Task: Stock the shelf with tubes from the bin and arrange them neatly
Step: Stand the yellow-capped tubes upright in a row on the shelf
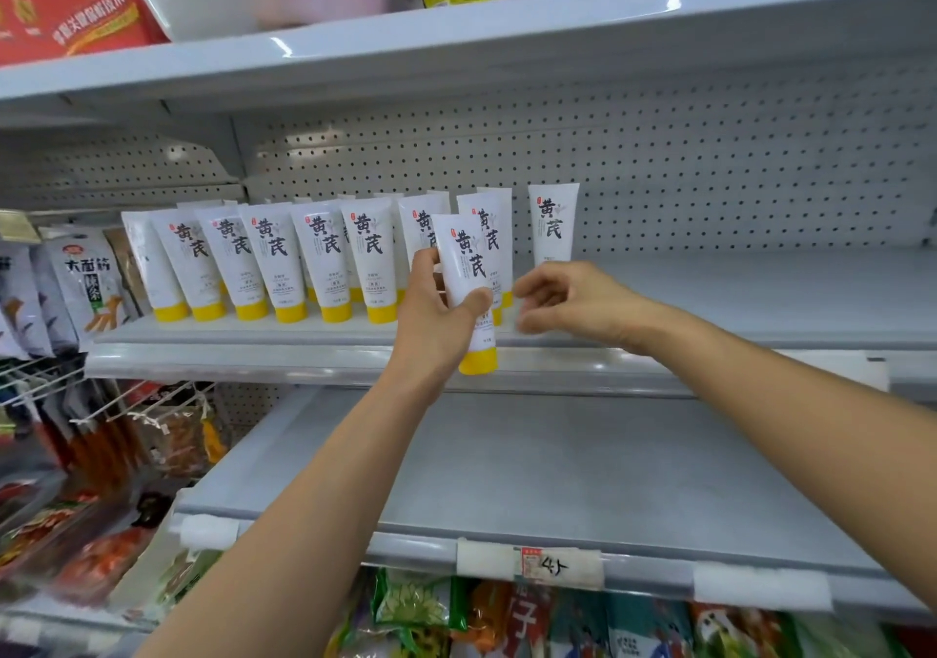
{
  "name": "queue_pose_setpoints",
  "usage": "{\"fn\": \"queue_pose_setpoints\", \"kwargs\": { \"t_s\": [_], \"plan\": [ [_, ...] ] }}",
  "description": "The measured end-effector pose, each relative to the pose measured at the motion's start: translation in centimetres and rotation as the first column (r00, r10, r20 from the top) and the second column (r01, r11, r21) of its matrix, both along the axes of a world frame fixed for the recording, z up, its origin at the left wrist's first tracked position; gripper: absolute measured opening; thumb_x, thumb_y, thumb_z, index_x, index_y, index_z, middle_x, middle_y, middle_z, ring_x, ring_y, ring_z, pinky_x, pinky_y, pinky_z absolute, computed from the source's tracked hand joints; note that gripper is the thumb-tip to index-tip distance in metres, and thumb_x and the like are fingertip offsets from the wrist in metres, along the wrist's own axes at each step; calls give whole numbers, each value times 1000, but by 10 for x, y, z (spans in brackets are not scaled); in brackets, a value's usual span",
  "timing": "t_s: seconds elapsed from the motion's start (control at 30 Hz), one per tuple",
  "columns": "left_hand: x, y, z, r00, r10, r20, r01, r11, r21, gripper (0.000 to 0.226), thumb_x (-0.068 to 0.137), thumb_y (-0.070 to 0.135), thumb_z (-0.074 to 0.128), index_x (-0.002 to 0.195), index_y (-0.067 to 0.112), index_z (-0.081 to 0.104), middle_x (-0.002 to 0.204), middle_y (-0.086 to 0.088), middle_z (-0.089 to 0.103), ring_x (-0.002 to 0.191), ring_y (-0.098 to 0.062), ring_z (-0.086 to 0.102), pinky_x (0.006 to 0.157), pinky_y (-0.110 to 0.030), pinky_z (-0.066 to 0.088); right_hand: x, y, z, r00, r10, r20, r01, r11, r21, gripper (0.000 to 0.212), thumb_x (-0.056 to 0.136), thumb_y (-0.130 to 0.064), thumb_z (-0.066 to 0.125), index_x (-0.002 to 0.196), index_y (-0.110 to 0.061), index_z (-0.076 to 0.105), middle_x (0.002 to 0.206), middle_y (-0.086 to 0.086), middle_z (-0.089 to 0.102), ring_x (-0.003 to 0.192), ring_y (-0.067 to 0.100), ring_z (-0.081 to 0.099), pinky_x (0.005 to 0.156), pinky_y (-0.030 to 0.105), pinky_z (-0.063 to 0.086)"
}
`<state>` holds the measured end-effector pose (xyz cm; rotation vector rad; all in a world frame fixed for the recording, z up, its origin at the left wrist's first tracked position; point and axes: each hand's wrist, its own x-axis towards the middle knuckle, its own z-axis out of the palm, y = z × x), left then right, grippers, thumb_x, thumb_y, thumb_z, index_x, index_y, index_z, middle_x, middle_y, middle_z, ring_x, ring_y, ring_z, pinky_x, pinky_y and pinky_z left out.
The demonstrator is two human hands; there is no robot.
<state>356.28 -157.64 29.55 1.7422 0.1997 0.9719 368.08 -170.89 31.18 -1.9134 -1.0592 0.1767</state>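
The left hand (436, 313) reaches up from six o'clock, forearm slanting in from the lower left. Its thumb and fingers wrap the middle of a white tube (464, 267) with a yellow cap. The tube is held upright and cap-down in front of the middle shelf (710, 297), and its cap overlaps the shelf's front lip.

The right hand (563, 302) comes in from four o'clock and hovers just at three o'clock of the held tube. Its fingers are loosely curled and hold nothing. The fingertips are motion-blurred, so I cannot tell whether they touch anything.

At nine to ten o'clock of the held tube, a row of matching tubes (274, 262) stands cap-down along the shelf, leaning slightly, with more tubes behind them largely hidden. A single tube (552, 224) stands apart at one o'clock, its lower part hidden by the right hand.

The held tube and left hand cover parts of two tubes at the row's right end. Noodle packets (86, 277) at far nine o'clock are cut off by the frame edge.
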Motion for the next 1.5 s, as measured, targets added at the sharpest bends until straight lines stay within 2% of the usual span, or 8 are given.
{"fn": "queue_pose_setpoints", "kwargs": {
  "t_s": [0.07,0.17,0.37,0.5,0.7,1.03,1.37,1.5],
  "plan": [
    [2,-6,2,1000,-4,12,5,1000,-17,43,84,7,66,118,25,46,104,6,65,96,-11,65,81,-33,57,-15,2,-2,999,52,11,-51,997,-53,50,68,-29,84,111,-18,61,93,-2,69,83,9,64,80,25,53],
    [5,-16,4,1000,-10,22,11,999,-46,45,85,8,65,120,25,42,104,5,65,96,-12,66,86,-38,56,-32,7,-9,993,68,96,-67,998,-8,44,66,-40,80,101,-22,59,80,-10,65,68,3,60,65,21,49],
    [5,-20,7,999,-43,-32,44,999,26,28,91,22,60,116,26,49,102,7,66,92,-5,65,81,-30,53,-27,3,-10,997,9,70,-14,997,76,45,68,-27,79,105,-14,57,99,0,70,90,15,69,79,38,58],
    [-2,-10,2,984,113,-135,-51,917,397,27,92,25,59,118,19,55,105,5,62,92,-7,58,81,-21,46,-9,0,-2,987,-147,67,135,978,159,47,67,-20,81,105,-15,54,98,-1,67,87,13,66,69,27,56],
    [-4,-2,-8,916,339,-212,-91,691,717,33,92,30,58,124,19,56,119,-1,59,111,-20,54,93,-41,45,16,5,-4,960,-277,33,272,957,97,49,67,-17,83,106,-17,53,99,-3,65,84,8,62,61,19,45],
    [4,7,-10,886,385,-260,-56,645,762,36,93,35,56,126,21,55,123,-2,58,114,-21,53,95,-41,45,29,13,-10,950,-312,30,311,950,32,61,69,-16,82,121,-14,51,115,2,63,102,19,61,85,30,50],
    [7,4,-13,883,380,-276,-46,654,755,36,92,33,57,126,20,56,122,-2,58,115,-21,53,96,-41,44,25,11,-11,948,-314,60,315,949,-16,58,74,-25,78,122,-13,48,114,1,63,97,17,61,76,28,46],
    [-8,0,-17,895,388,-220,-101,656,748,33,92,32,57,123,21,57,118,1,59,110,-20,54,93,-41,46,8,-9,-13,877,-413,246,411,910,60,51,83,-31,67,127,-16,46,121,-1,56,109,18,55,90,38,47]
  ]
}}
